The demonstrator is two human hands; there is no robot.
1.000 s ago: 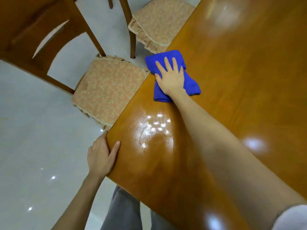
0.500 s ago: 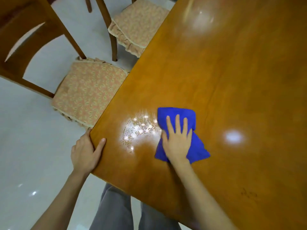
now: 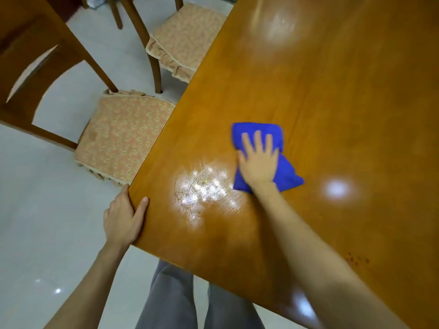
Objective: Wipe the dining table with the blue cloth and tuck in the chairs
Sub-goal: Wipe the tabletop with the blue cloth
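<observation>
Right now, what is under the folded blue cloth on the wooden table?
The blue cloth lies flat on the glossy brown wooden table, pressed by the right hand. The wood beneath it is covered.

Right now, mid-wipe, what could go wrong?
1. The right hand presses flat on the cloth; its loose corner trails near the wrist, so it may bunch and skip patches.
2. Dark specks sit near the table's close edge, away from the cloth, and could be missed.
3. The near chair is not tucked in; stepping sideways could bump it.
</observation>
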